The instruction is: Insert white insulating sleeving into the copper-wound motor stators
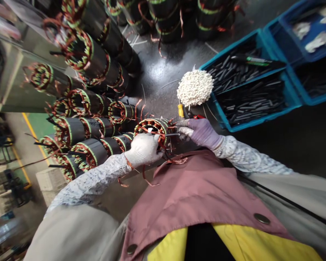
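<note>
A motor stator [163, 125] with copper windings and green-edged rings stands in front of my body. Over its near rim lies my left hand [144, 148] in a white glove, its fingers curled round the winding edge. My right hand [202, 133], in a purple and grey glove, is at the stator's right side with fingers pinched together. A thin black tube [174, 135] runs from the stator to these fingertips; the exact grip is partly hidden. Loose copper wires [179, 160] hang at the near side. Beyond my right hand lies a yellow-handled tool [180, 110].
Several stators [91, 132] lie stacked on the left, and more stand [164, 18] at the far side. A bundle of white cord pieces [195, 88] sits beside a blue bin [230, 125] of black tubes. Another blue bin [309, 99] is farther right.
</note>
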Tool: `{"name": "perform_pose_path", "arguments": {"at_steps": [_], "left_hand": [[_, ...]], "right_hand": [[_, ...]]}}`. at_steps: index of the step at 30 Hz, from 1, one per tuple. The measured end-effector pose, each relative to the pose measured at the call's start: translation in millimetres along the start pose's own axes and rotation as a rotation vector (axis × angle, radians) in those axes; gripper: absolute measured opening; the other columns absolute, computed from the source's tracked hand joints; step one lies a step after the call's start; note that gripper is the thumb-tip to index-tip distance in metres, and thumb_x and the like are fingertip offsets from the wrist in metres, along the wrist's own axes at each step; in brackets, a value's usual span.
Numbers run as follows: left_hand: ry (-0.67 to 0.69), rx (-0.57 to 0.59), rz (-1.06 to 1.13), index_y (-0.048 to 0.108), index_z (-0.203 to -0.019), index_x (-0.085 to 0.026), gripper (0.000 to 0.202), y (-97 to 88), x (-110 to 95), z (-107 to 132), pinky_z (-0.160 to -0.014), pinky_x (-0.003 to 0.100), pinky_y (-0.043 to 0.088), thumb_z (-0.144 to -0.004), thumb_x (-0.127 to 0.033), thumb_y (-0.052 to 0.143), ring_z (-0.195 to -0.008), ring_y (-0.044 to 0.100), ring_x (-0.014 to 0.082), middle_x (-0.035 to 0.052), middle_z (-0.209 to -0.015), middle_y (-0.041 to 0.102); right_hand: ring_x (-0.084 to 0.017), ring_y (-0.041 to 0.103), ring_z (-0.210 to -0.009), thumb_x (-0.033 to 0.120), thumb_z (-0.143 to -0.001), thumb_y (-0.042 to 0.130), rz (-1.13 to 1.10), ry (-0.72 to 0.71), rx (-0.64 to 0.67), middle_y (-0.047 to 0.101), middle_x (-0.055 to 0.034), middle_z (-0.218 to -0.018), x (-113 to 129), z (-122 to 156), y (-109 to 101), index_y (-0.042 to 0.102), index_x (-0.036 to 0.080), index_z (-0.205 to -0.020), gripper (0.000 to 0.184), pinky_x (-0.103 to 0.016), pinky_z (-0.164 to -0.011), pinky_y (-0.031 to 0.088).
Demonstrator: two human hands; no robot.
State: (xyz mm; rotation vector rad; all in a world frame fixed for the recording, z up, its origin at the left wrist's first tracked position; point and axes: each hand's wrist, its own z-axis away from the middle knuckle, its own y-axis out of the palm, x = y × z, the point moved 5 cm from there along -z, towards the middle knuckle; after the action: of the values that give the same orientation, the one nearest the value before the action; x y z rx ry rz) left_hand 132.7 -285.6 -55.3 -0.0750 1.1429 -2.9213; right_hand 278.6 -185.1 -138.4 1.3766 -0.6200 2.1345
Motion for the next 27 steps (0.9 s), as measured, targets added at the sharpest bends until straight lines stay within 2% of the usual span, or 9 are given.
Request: {"name": "perform_pose_path", "arguments": {"at_steps": [4, 8, 13, 15, 17, 19, 21, 24, 27], "left_hand": [[0.011, 0.007, 0.016, 0.065, -0.112, -0.014, 0.053, 2.2, 1.9, -0.5, -0.074, 0.04, 0.05, -0.081, -0.054, 0.05, -0.089, 0.069, 0.0331, 0.0163, -0.094, 0.07], [0.058, 0.034, 0.019, 0.067, -0.111, -0.015, 0.051, 2.2, 4.6, -0.9, -0.076, 0.039, 0.051, -0.08, -0.053, 0.052, -0.092, 0.069, 0.0324, 0.0152, -0.094, 0.07], [0.075, 0.091, -0.034, 0.07, -0.102, -0.016, 0.047, -1.6, 11.3, 0.8, -0.074, 0.039, 0.05, -0.079, -0.052, 0.051, -0.088, 0.07, 0.0329, 0.0161, -0.093, 0.072], [0.07, 0.109, -0.087, 0.07, -0.1, -0.015, 0.048, -3.7, 13.4, 0.8, -0.072, 0.04, 0.05, -0.079, -0.053, 0.05, -0.086, 0.07, 0.034, 0.0171, -0.092, 0.072], [0.081, 0.106, -0.14, 0.07, -0.1, -0.014, 0.049, -6.1, 13.3, 0.9, -0.072, 0.04, 0.05, -0.08, -0.054, 0.05, -0.087, 0.07, 0.0353, 0.018, -0.092, 0.072], [0.094, 0.076, -0.165, 0.069, -0.101, -0.013, 0.049, -8.6, 12.0, 1.7, -0.073, 0.039, 0.05, -0.08, -0.053, 0.05, -0.089, 0.07, 0.0353, 0.0182, -0.092, 0.072], [0.097, 0.037, -0.163, 0.068, -0.1, -0.014, 0.046, -9.9, 10.9, 2.6, -0.073, 0.038, 0.05, -0.081, -0.051, 0.05, -0.089, 0.07, 0.0339, 0.0175, -0.093, 0.072], [0.086, 0.002, -0.155, 0.068, -0.1, -0.015, 0.045, -9.4, 10.5, 2.9, -0.073, 0.036, 0.049, -0.081, -0.051, 0.049, -0.087, 0.07, 0.031, 0.0159, -0.094, 0.072], [0.077, -0.015, -0.16, 0.067, -0.103, -0.016, 0.048, -8.4, 9.9, 3.3, -0.074, 0.035, 0.048, -0.081, -0.054, 0.048, -0.088, 0.069, 0.0291, 0.0151, -0.094, 0.072]], "right_hand": [[-0.024, 0.069, -0.105, 0.029, -0.084, 0.065, 0.262, -0.207, 0.085, 0.075, -0.0045, -0.111, 10.2, -5.2, 3.8, 0.077, 0.022, -0.103, 0.023, -0.036, -0.098, 0.052], [-0.025, 0.069, -0.099, 0.027, -0.086, 0.061, 0.479, -0.231, 0.128, 0.075, -0.0111, -0.105, 18.1, -6.4, 10.0, 0.074, 0.017, -0.102, 0.022, -0.035, -0.091, 0.051], [-0.014, 0.059, -0.054, 0.027, -0.091, 0.054, 0.177, 0.132, 0.322, 0.067, -0.005, -0.065, 25.0, -12.3, 37.3, 0.059, 0.017, -0.068, 0.025, -0.025, -0.057, 0.047], [-0.01, 0.05, -0.042, 0.031, -0.094, 0.052, -0.034, 0.286, 0.374, 0.061, -0.0008, -0.056, 24.5, -11.0, 48.3, 0.054, 0.018, -0.068, 0.029, -0.023, -0.046, 0.042], [-0.01, 0.052, -0.043, 0.035, -0.097, 0.048, -0.086, 0.273, 0.345, 0.063, -0.0006, -0.059, 23.9, -7.7, 44.2, 0.056, 0.018, -0.073, 0.03, -0.022, -0.047, 0.043], [-0.011, 0.061, -0.057, 0.035, -0.097, 0.048, 0.042, 0.149, 0.222, 0.069, -0.0033, -0.072, 19.2, -0.7, 16.3, 0.062, 0.017, -0.082, 0.028, -0.022, -0.057, 0.048], [-0.015, 0.067, -0.08, 0.033, -0.094, 0.053, 0.326, 0.031, -0.016, 0.073, -0.007, -0.089, 7.7, 10.0, -35.7, 0.068, 0.018, -0.089, 0.022, -0.025, -0.073, 0.05], [-0.025, 0.064, -0.099, 0.021, -0.086, 0.063, 0.743, 0.164, -0.388, 0.071, -0.0144, -0.095, -24.3, 23.5, -126.0, 0.07, 0.014, -0.083, 0.011, -0.035, -0.084, 0.046], [-0.03, 0.058, -0.108, 0.006, -0.068, 0.077, 0.753, 0.243, -0.492, 0.067, -0.0181, -0.091, -46.4, 17.6, -175.7, 0.057, 0.011, -0.058, 0.022, -0.043, -0.088, 0.04]]}}
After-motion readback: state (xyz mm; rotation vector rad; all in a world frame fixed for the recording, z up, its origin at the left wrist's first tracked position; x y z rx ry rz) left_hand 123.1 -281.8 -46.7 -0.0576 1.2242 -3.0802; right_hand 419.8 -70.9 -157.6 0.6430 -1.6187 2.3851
